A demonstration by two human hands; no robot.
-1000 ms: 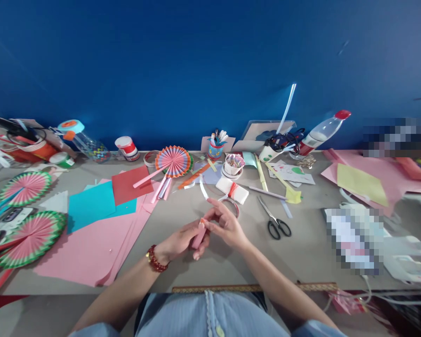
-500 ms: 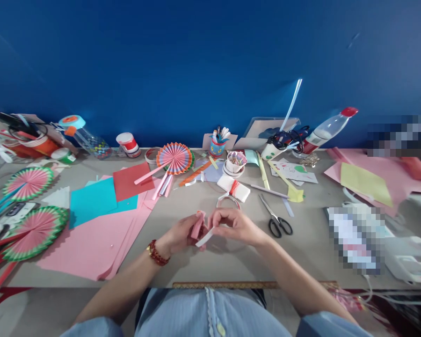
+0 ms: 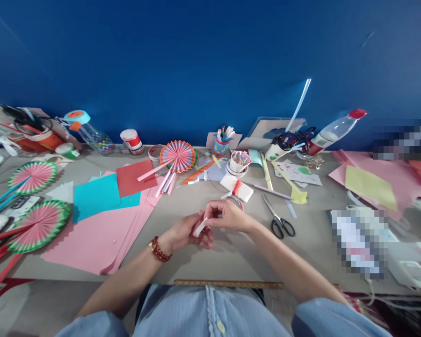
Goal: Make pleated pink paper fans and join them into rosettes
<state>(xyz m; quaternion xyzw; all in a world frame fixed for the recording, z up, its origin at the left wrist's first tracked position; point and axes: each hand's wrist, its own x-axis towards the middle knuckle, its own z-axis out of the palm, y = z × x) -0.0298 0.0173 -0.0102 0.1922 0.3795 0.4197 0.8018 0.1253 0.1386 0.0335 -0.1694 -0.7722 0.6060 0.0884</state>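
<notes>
Above the grey table, near its front middle, my left hand (image 3: 187, 231) wears a red beaded bracelet and is closed on a small folded pink paper, mostly hidden by the fingers. A short white strip (image 3: 199, 227) lies against that paper. The thumb and fingertips of my right hand (image 3: 228, 216) pinch the strip's upper end. Just behind the right hand is a roll of tape (image 3: 237, 200), partly covered by it. Black-handled scissors (image 3: 279, 222) lie to the right with their blades pointing away.
Pink sheets (image 3: 91, 238), blue paper (image 3: 94, 196) and pleated paper fans (image 3: 40, 227) cover the left side. Behind the hands stand a cup of pens (image 3: 221, 147) and a paper cup (image 3: 239, 161). A bottle (image 3: 331, 134) leans at the back right.
My right hand has brought the white strip up against the pink paper in my left hand. The left hand has turned, hiding more of the pink paper. The view has shifted slightly.
</notes>
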